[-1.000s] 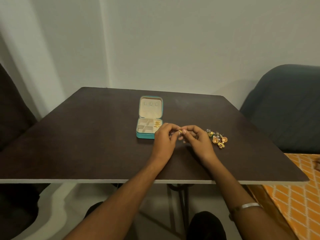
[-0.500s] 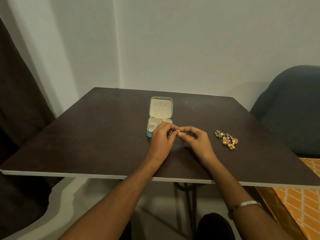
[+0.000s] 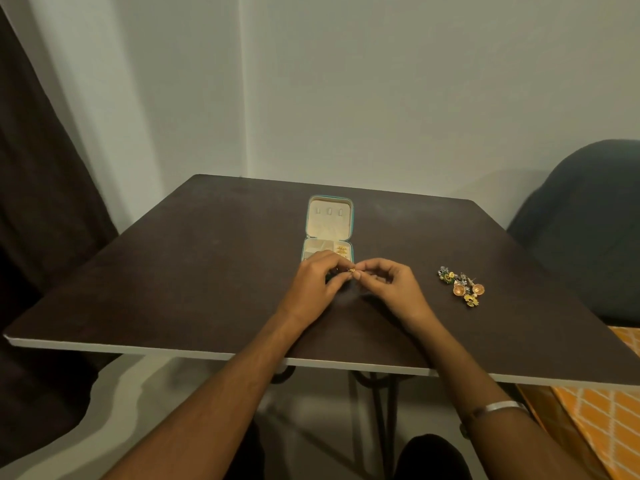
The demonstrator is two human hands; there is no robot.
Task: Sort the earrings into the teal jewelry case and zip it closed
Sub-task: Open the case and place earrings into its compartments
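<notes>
Head view: both hands (image 3: 356,285) pinch what looks like one gold earring (image 3: 352,270) before the open teal case (image 3: 329,223).

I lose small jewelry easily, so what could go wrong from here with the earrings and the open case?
The tiny gold earring is pinched between the fingertips of the left hand and right hand above the dark table, not over the case; a slip could send it rolling. The loose pile of earrings looks bunched together, so lifting one might drag others.
</notes>
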